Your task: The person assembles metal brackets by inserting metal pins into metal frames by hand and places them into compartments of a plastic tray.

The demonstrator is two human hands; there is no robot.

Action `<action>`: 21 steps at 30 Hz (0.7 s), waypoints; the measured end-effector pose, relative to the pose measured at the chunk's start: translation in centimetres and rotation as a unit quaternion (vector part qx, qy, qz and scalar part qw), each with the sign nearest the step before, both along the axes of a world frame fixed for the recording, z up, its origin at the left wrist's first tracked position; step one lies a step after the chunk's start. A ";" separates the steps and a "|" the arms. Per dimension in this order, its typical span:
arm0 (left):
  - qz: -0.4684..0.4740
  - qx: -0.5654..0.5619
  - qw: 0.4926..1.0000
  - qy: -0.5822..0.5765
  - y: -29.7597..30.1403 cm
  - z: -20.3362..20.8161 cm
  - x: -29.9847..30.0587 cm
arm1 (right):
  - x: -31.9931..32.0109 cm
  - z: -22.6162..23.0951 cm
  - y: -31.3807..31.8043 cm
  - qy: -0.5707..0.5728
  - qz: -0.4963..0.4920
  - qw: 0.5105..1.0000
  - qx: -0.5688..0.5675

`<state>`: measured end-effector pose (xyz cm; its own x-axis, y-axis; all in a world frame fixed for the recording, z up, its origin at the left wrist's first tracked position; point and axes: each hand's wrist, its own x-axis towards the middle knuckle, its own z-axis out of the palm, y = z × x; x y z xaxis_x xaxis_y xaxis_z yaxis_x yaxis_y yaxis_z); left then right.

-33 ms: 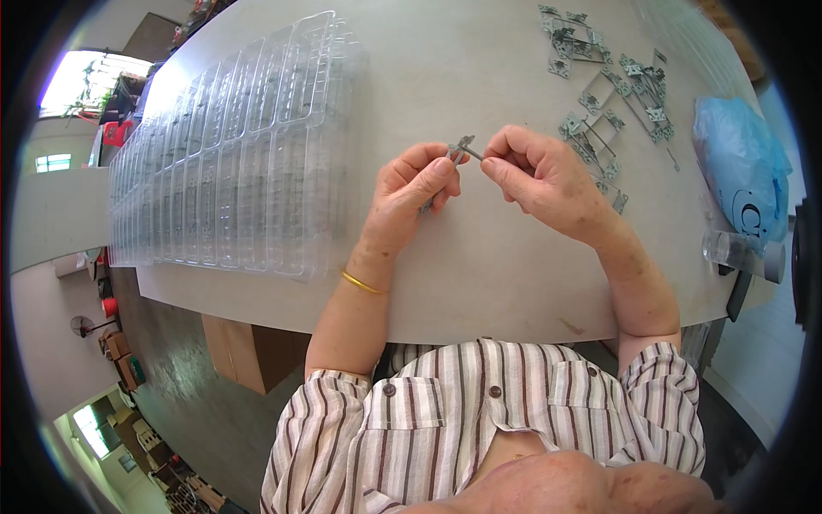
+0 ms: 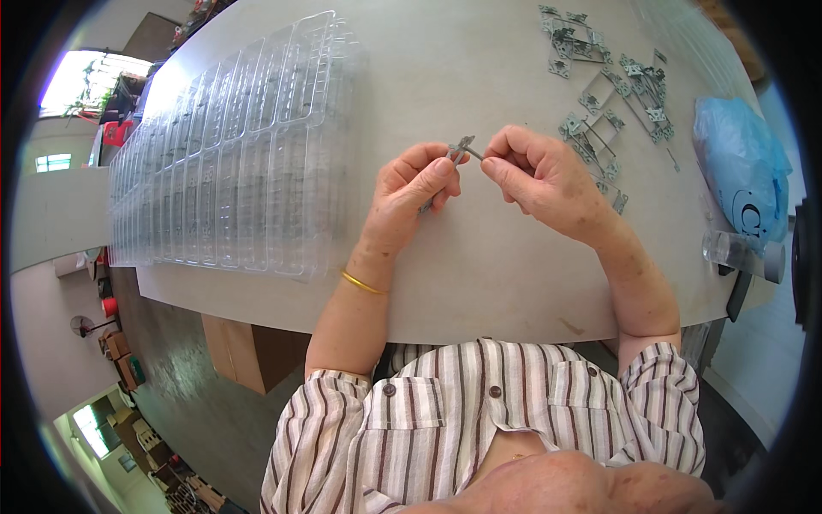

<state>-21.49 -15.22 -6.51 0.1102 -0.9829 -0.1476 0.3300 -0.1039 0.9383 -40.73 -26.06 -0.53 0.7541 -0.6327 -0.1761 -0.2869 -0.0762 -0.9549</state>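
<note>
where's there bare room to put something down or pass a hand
The table is bare between the left hand, right hand and near edge; also beyond the hands, between the trays and metal parts. It's crowded left, under the trays, and right, with metal parts, blue bag and jar.

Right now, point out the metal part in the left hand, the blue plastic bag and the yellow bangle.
Metal part (image 2: 463,145): head view, exposed upper end.
Blue plastic bag (image 2: 738,158): head view, middle of its side.
Yellow bangle (image 2: 362,283): head view, middle of its visible band.
</note>
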 end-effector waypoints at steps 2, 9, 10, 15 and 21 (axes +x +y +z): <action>0.002 0.003 1.000 -0.018 -0.1 0.1 -0.2 | -0.1 0.3 0.0 0.011 -0.006 1.000 0.022; -0.015 -0.009 0.995 -0.098 0.0 0.7 -0.6 | 0.1 0.1 -0.2 0.015 0.002 0.997 0.082; -0.011 -0.005 0.993 -0.116 0.0 0.5 -0.6 | 0.1 -0.1 -0.2 0.000 0.000 0.994 0.111; 0.020 -0.017 0.991 -0.128 -0.1 0.8 -0.6 | -0.1 0.2 -1.1 0.007 0.041 0.981 0.187; 0.057 -0.008 0.993 -0.100 -0.1 -0.1 -1.0 | -0.5 -0.4 -1.7 -0.003 -0.003 0.997 0.075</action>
